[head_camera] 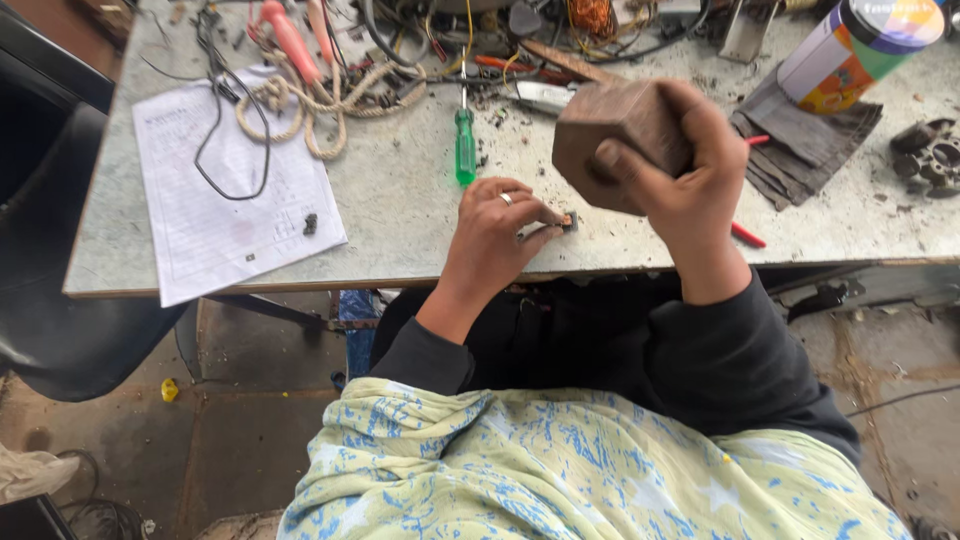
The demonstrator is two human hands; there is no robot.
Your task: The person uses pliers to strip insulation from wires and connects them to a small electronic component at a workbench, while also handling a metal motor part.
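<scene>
The right hand grips a wooden block, raised above the table. At its seven o'clock, the left hand pinches a small metal part against the tabletop.

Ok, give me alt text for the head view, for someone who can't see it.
Seen from above, the right hand holds a brown block raised over a small metal part that the left hand pins to a grey workbench. A green screwdriver, rope, a printed sheet and tangled wires lie behind.
</scene>
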